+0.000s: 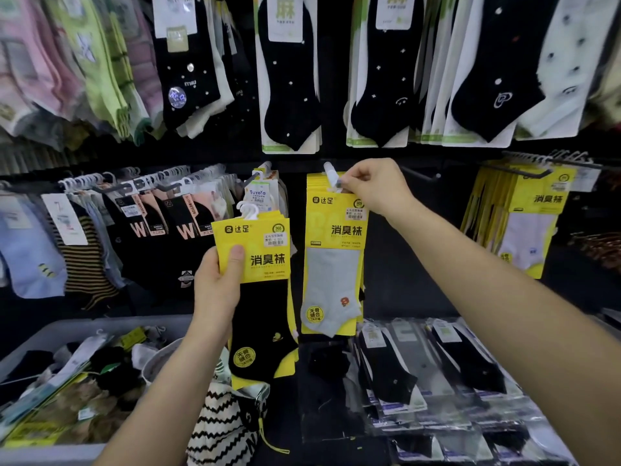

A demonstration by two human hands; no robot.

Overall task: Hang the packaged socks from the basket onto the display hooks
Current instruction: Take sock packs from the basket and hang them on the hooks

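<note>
While my right hand (373, 186) pinches the top edge of a yellow-carded pack holding a pale grey ankle sock (332, 264), that pack hangs straight down at the white-tipped display hook (328, 169), in front of more yellow packs of the same kind. Its header carries bold black characters and a small white price label, the sock has a little orange motif by the heel, and a round yellow sticker sits near the toe. Whether its hanger is fully over the hook I cannot tell (my fingertips cover that spot).

My left hand (218, 287) grips a stack of yellow-carded packs with black ankle socks (265, 317), thumb flat on the front card, fingers behind, white plastic hangers poking up on top. This stack is held just left of the hanging grey pack. The grey plastic basket (50, 334) lies lower left, with more packaged socks inside.
</note>
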